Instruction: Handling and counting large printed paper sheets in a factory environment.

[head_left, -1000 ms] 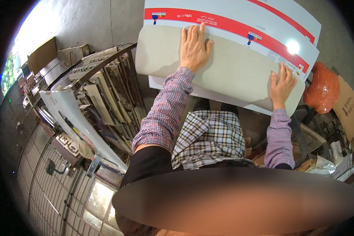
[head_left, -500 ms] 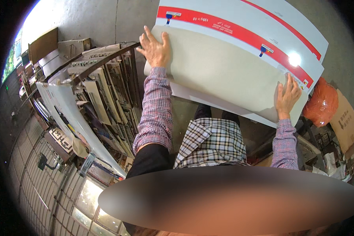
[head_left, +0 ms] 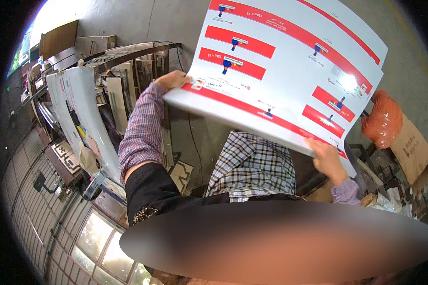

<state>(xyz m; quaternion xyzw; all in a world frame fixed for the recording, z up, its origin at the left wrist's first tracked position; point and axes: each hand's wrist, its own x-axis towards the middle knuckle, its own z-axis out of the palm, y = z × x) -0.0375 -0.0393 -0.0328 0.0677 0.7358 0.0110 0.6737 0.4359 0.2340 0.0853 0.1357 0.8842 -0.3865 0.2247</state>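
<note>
A large white printed sheet [head_left: 285, 71] with red bands and small blue pictures lies spread out in front of me, printed side up. Along its far right edge, a second printed sheet [head_left: 376, 45] shows from beneath. My left hand [head_left: 173, 80] is closed on the near left corner, its thumb on top and most fingers hidden below. On the near right edge my right hand [head_left: 329, 161] grips the sheet, slightly smeared by motion. Between my hands the near edge is blurred and hangs just beyond my checked apron [head_left: 257, 166].
To my left stands a metal rack [head_left: 142, 50] packed with upright boards, with a pale panel [head_left: 88, 104] leaning beside it. An orange plastic bag [head_left: 383, 118] and a brown cardboard piece [head_left: 411, 149] are at the right. Clutter lies below them.
The rolled-over near part of the sheet, whose plain back showed, now lies unfolded with its print up. Both hands have come nearer me and changed from flat on the sheet to gripping its edge.
</note>
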